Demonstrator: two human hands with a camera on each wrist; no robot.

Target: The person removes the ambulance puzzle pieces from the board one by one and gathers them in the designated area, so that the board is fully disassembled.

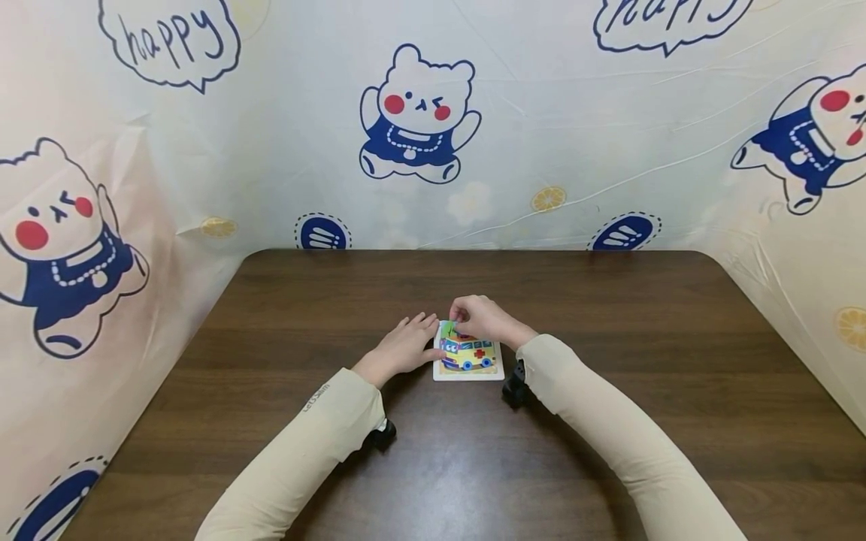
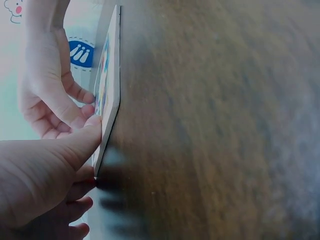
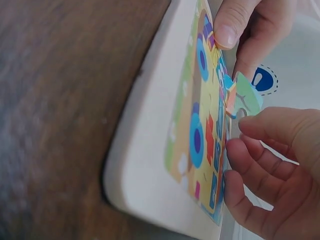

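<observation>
1. nearest the left wrist camera, the left hand (image 2: 45, 185) lies with fingers extended, thumb resting on the puzzle board's (image 3: 137, 160) left edge.
2. the right hand (image 3: 280, 170) pinches a green puzzle piece (image 3: 249, 95), tilted up over the board's far left part.
3. that piece looks thin, light, fairly stiff; hold it by its edges, as corners might crease.
4. the board, flat on the wooden table (image 1: 440, 466), seems rigid but light enough to slide; steady its pale rim.

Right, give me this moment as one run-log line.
left hand: thumb on picture board | right hand: holds tilted green piece | picture board: flat on table, ambulance showing
</observation>
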